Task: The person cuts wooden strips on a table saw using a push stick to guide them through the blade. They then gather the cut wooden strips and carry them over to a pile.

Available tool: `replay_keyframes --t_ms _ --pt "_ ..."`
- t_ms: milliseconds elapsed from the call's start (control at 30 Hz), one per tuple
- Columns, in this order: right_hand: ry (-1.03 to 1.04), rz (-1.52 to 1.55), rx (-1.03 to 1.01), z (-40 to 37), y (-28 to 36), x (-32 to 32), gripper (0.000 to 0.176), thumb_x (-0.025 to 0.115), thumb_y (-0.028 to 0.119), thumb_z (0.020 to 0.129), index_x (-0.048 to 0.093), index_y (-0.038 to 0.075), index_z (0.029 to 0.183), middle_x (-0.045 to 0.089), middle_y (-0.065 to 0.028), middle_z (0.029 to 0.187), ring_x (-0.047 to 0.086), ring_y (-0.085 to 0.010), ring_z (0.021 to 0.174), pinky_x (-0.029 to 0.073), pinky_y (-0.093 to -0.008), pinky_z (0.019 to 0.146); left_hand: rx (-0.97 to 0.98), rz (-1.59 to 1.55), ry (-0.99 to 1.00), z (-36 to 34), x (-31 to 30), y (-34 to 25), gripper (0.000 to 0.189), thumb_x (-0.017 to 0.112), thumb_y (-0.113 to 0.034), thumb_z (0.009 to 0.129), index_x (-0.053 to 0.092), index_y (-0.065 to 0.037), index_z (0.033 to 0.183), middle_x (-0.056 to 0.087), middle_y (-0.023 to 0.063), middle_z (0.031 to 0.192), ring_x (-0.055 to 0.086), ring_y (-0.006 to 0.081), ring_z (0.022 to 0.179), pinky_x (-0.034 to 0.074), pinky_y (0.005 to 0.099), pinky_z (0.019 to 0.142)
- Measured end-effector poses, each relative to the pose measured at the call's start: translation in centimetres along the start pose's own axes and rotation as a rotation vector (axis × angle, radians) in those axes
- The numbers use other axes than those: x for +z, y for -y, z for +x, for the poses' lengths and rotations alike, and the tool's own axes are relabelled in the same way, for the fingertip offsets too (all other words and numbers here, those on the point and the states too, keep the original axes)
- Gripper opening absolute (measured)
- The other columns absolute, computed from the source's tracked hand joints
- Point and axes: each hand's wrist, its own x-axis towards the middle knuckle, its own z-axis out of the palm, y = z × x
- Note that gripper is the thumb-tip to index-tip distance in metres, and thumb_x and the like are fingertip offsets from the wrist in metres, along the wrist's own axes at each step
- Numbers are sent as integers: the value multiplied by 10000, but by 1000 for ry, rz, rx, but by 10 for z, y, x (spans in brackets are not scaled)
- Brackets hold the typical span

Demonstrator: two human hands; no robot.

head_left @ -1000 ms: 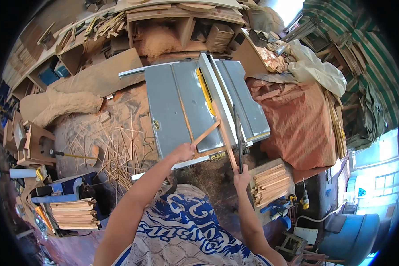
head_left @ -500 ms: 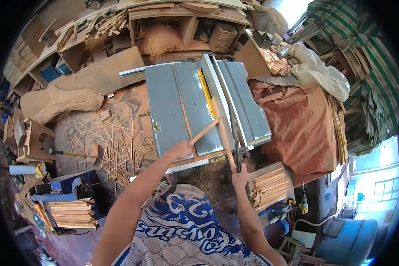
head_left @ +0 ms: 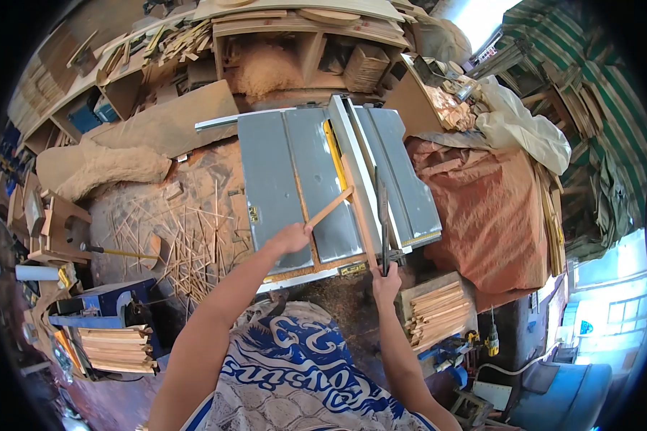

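Observation:
A grey table saw stands in front of me with a long pale fence and a yellow insert. A thin wood strip lies lengthwise along the fence. My left hand is closed around a short wooden stick, whose tip meets the strip's left side near the insert. My right hand, at the table's front edge, is closed on a long dark push stick and is at the near end of the strip. The blade cannot be made out.
Stacked wood strips sit to the right of my right hand. A reddish-brown cover drapes a pile beyond them. Thin offcuts litter the floor at left. Another wood stack lies lower left. Shelving with sawdust stands behind the saw.
The wood strip and my right hand with the push stick have slid a little forward along the fence. My left hand with the stick has shifted slightly forward too. The view has tilted slightly.

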Motion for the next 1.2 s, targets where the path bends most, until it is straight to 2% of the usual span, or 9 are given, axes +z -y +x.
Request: replay_keyframes --t_ms 100,267,500,833,933,1000,1033,1100,1200 --pt "-180 -81 -181 5 9 2 467 905 159 742 598 5 1059 603 -158 980 628 -374 905 505 -462 815 2 7 -79 13 4 7 560 339 -434 1122 611 39 1249 699 292 1148 669 469 1094 506 550 961" --pt "-355 -213 -4 11 10 19 777 992 335 637 522 1 1158 514 -160 1171 601 -424 1042 521 -531 825 -61 -86 4 6 -15 -13 545 348 -443 1127 605 33 1196 697 233 951 700 378 818 537 512 765" --pt "-437 -297 282 15 31 39 847 984 452 621 528 11 1183 520 -139 1190 623 -426 1044 544 -555 808 -46 -107 -5 5 -13 -24 535 345 -438 1132 584 32 1041 618 150 731 614 270 517 518 451 526" --pt "-510 -219 439 8 44 50 855 931 482 706 491 8 1265 540 -174 1216 635 -462 1083 515 -580 862 60 -66 -157 -11 39 -11 553 344 -446 1132 607 32 1049 665 175 798 662 307 600 536 462 569" --pt "-366 -64 68 -10 47 12 498 709 256 961 527 -22 1333 573 -203 1252 600 -463 1173 511 -543 900 66 8 -185 3 37 -6 531 351 -433 1133 605 30 1079 679 181 833 670 308 629 535 466 566" --pt "-262 -43 -103 -43 34 -23 477 653 195 980 514 -13 1387 607 -231 1236 616 -466 1161 514 -531 910 -70 -161 -35 -5 29 -14 506 384 -409 1117 648 22 1091 726 252 985 719 408 839 545 536 791" --pt "-148 -21 -265 -69 28 -41 472 598 134 1000 502 -5 1441 641 -259 1219 632 -470 1149 516 -520 920 -75 -166 -20 -10 27 -17 506 384 -409 1117 648 22 1091 726 252 985 719 408 839 545 536 791" --pt "154 -127 -37 -123 53 -87 541 540 78 1008 438 47 1538 687 -306 1133 664 -490 1090 531 -504 914 -144 -163 31 -11 19 -24 526 380 -409 1118 661 34 1078 720 281 1021 721 433 903 542 546 825" --pt "304 -126 203 -180 73 -125 557 532 101 1017 431 118 1564 694 -313 1053 687 -501 991 544 -503 874 -26 -78 -98 -7 27 -14 536 371 -409 1120 653 46 1122 716 301 1039 718 456 927 539 556 839"
